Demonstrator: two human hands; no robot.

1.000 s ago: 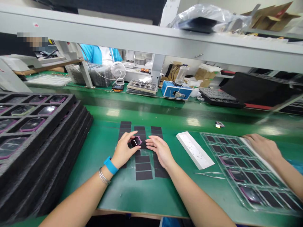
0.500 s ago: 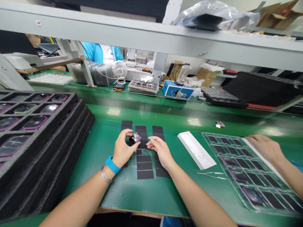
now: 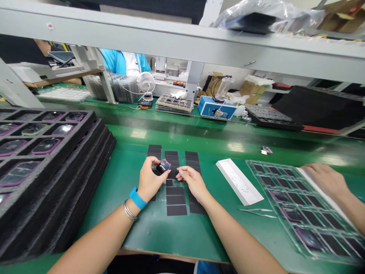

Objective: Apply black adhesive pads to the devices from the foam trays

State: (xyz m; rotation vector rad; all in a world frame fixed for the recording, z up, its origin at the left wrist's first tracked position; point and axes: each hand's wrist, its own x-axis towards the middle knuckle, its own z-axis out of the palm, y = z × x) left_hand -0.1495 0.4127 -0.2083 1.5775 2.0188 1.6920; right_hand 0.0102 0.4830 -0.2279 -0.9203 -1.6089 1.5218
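My left hand [image 3: 150, 178] grips a purple-framed watch case [image 3: 163, 166] with a dark glossy face, tilted above the bench, between thumb and fingers. Close to its right side is my right hand [image 3: 194, 183], thumb and fingertips pinched together; whether something small sits between them I cannot make out. A narrow gap separates the right fingertips from the watch case. Beneath both hands, columns of black rectangular stickers [image 3: 176, 200] on clear backing lie on the green bench, partly hidden by the hands.
At left rises a stack of dark foam trays [image 3: 67, 158] holding watch cases. A white box [image 3: 241, 184], tweezers [image 3: 258, 212] and a clear plastic tray [image 3: 288, 230] with black pieces and purple cases lie right. Another person's hand [image 3: 327, 179] rests beside that tray. A grey beam [image 3: 142, 36] crosses above.
The whole view has shifted slightly. The watch case turns a little in my left hand, and my right fingertips stay pinched close to it.
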